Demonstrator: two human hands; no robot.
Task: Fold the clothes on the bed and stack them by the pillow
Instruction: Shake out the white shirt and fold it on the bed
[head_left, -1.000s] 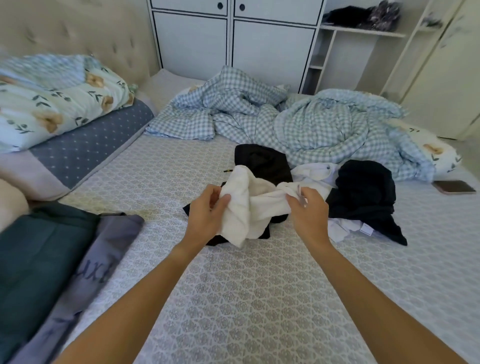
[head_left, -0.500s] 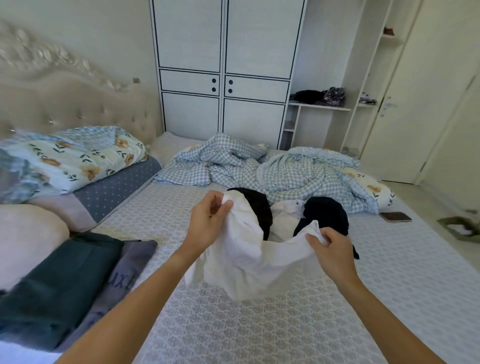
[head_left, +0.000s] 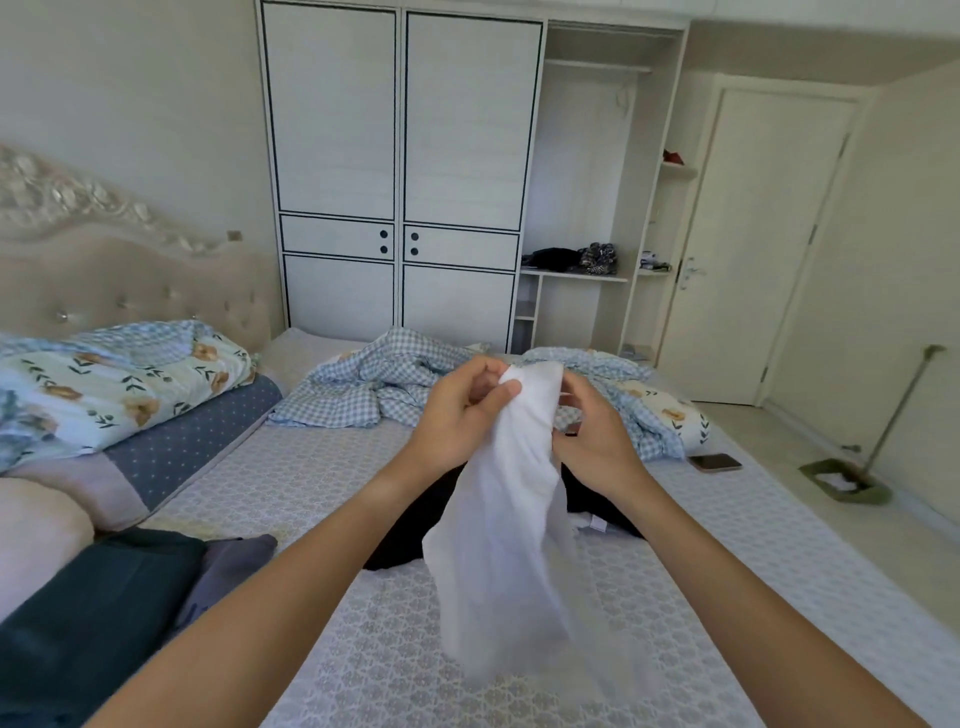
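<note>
White garment (head_left: 511, 525) lifted higher, my hands closer together; left hand (head_left: 457, 415) pinches top edge, right hand (head_left: 597, 441) fingers curled beside, grip unclear. Step: finding corners. Next: spread flat on bed (head_left: 311, 478).

Bare bedsheet (head_left: 291, 483) between pillows (head_left: 119, 384) and black clothes (head_left: 410, 535)

The room was evenly and softly lit, bright without harsh glare; the light seemed to come from the right, though its source could not be seen. Shadows were faint, only a soft dark patch under the hanging white thin cloth garment (head_left: 511, 519), whose lower hem was smeared by motion blur. The wide lens bowed the tall white black-trimmed wardrobe (head_left: 400, 171) and the pale door (head_left: 763, 249) towards the frame's edges. The carved beige upholstered headboard (head_left: 104, 260) looked slightly soft. Fine detail was mildly smeared by compression.
</note>
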